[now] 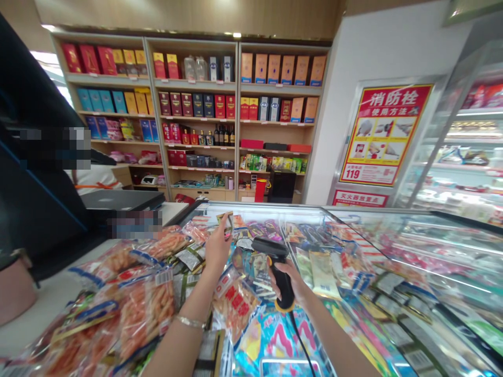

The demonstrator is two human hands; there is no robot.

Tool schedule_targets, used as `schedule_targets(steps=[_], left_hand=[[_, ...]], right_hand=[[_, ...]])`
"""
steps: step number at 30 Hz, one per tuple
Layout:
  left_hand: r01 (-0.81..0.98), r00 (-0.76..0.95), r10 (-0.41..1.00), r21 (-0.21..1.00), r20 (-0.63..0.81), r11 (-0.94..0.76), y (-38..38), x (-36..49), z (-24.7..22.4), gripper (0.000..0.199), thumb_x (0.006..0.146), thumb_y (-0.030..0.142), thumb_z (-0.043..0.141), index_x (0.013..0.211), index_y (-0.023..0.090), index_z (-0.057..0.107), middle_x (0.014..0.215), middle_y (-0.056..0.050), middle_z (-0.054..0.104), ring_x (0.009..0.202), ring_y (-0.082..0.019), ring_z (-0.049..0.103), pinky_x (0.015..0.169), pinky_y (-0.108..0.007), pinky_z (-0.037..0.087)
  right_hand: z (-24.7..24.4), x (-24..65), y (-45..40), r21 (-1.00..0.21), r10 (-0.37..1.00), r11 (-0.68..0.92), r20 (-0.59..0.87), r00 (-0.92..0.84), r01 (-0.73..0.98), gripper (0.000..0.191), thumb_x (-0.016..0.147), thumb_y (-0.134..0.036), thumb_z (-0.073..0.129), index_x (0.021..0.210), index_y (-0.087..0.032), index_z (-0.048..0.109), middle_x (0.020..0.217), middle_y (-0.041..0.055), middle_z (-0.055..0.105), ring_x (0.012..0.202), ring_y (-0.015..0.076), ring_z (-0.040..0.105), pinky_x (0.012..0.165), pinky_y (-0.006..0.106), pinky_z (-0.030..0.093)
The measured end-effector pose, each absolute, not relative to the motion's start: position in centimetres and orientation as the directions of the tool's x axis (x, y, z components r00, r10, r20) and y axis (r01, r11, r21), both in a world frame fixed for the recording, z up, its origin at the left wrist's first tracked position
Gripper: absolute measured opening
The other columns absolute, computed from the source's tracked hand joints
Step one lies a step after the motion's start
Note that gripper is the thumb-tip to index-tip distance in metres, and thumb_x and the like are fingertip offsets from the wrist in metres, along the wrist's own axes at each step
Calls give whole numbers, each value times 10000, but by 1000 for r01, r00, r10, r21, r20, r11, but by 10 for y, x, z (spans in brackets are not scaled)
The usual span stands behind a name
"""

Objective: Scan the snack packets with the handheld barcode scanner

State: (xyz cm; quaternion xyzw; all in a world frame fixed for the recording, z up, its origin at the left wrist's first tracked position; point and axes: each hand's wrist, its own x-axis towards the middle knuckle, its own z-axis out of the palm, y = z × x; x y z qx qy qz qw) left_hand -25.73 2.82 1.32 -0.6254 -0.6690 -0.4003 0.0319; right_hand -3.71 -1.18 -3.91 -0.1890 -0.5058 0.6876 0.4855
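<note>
My right hand (290,277) is wrapped round the handle of a black barcode scanner (283,280), its head pointing left and its cable hanging down. To its left, my left hand (220,241) is raised over the packets, pinching a small dark-and-gold packet (227,222) near the fingertips. A bracelet circles my left wrist. Under both hands lie piled snack bags: a clear bag with red print (236,303), a blue and pink bag (275,335) and pale green packets (324,272).
Bags of orange-brown snacks (145,303) heap up at the left beside a pink container (15,293) and a black screen (39,157). A glass-topped freezer (432,246) stretches right. Shelves of boxes (192,86) stand behind.
</note>
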Motion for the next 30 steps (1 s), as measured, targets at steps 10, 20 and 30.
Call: schedule_targets(steps=[10, 20, 30], left_hand=[[875, -219, 806, 477, 550, -87, 28, -258, 14, 702, 824, 206, 578, 1453, 282, 277, 1165, -78, 651, 986, -233, 635, 812, -284, 452], [969, -96, 803, 239, 589, -59, 11, -254, 44, 647, 903, 265, 452, 1488, 319, 181, 1086, -80, 635, 847, -224, 645, 690, -282, 455], [963, 70, 834, 180, 547, -199, -18, -166, 89, 707, 890, 272, 487, 1489, 344, 118, 1070, -70, 638, 856, -207, 638, 709, -278, 456]], right_hand=[[-37, -37, -9, -856, 876, -27, 228, -424, -516, 268, 758, -411, 628, 830, -170, 537, 560, -31, 548, 317, 93, 450, 274, 197, 359], [-1, -4, -9, -715, 895, 120, 379, -237, -689, 293, 723, -455, 610, 838, -191, 553, 543, -45, 515, 324, 83, 403, 285, 196, 324], [24, 106, -63, -640, 886, 424, 440, 147, -641, 242, 724, -421, 606, 784, -199, 533, 576, -39, 492, 367, 79, 418, 326, 182, 361]])
